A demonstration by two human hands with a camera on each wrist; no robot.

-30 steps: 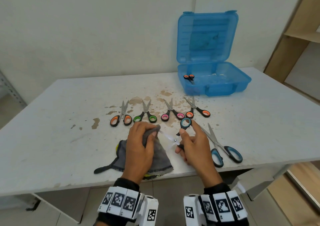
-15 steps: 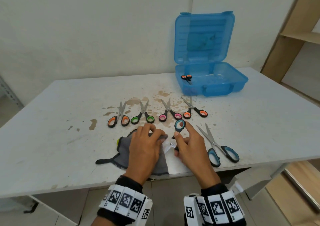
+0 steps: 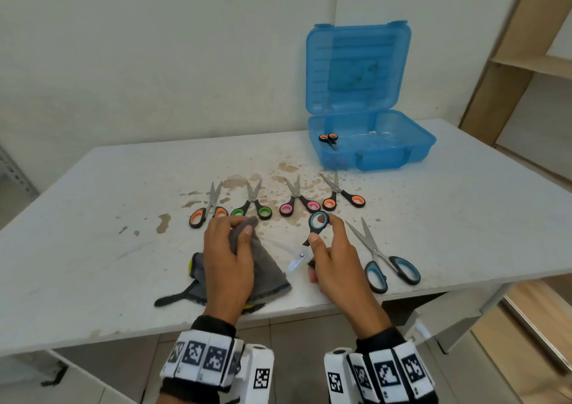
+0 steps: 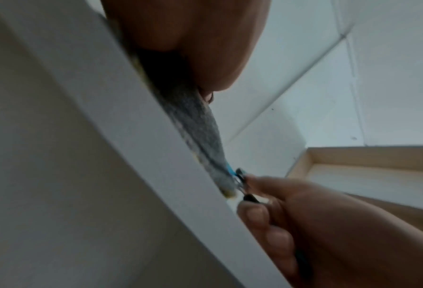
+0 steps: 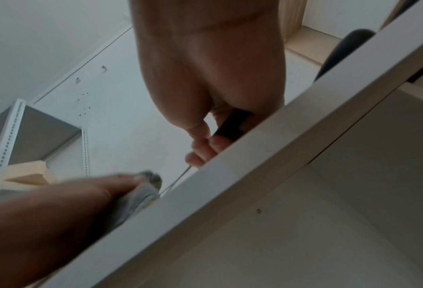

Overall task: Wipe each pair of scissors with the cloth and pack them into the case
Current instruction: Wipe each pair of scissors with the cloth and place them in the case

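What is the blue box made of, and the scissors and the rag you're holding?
The blue case looks like see-through plastic: the scissors inside show through its wall. The held scissors seem to have shiny metal blades that catch the light, with matte black handles, probably plastic, with a teal ring. The grey cloth looks like soft, fuzzy fabric; it drapes and bunches in the left hand.

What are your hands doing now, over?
Left hand pinches cloth on blade. Right hand holds blue scissors open. One pair in case. Nothing blocking.
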